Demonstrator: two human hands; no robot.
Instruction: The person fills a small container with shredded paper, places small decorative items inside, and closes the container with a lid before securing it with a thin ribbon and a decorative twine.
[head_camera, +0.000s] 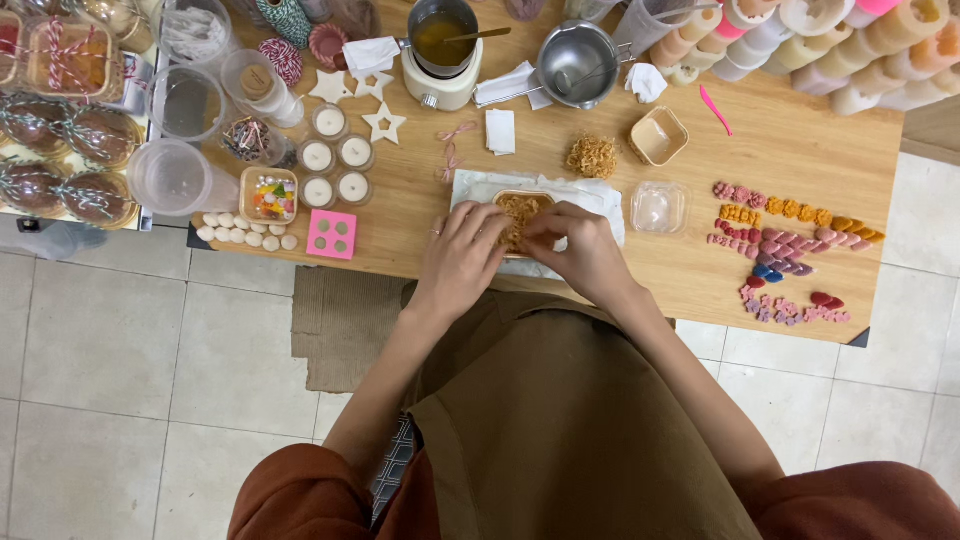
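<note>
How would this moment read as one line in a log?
left hand: on shredded filling | right hand: same | small tray: on white cloth | wooden table

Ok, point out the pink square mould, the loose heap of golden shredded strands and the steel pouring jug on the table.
Pink square mould with round holes (331, 234): head view, its centre between the holes.
Loose heap of golden shredded strands (592, 156): head view, middle of the heap.
Steel pouring jug (578, 64): head view, inside its bowl.

Desk (600, 120) is light matt wood, the pitcher (578, 62) shiny brushed metal, the little box (660, 207) clear glossy plastic, and the shredded filler (592, 156) rough crinkly paper.
</note>
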